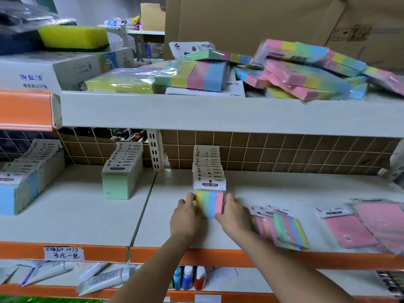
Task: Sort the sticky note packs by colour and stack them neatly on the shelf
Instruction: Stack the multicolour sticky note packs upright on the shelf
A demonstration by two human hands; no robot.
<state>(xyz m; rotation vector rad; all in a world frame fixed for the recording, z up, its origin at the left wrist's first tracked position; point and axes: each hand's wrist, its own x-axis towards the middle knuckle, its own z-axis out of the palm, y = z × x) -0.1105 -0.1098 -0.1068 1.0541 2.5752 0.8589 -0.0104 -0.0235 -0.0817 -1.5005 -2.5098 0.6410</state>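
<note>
**White shop shelving against brown tile**

White metal shelves (218, 114) with orange front strips (26, 110) run across the view. Behind the middle shelf stands a wire grid (284, 154) over a brown tiled wall (262, 149). A slotted white upright (155, 153) divides the bays. Large cardboard boxes (240, 22) rise behind the top shelf. Light is even and soft.
</note>
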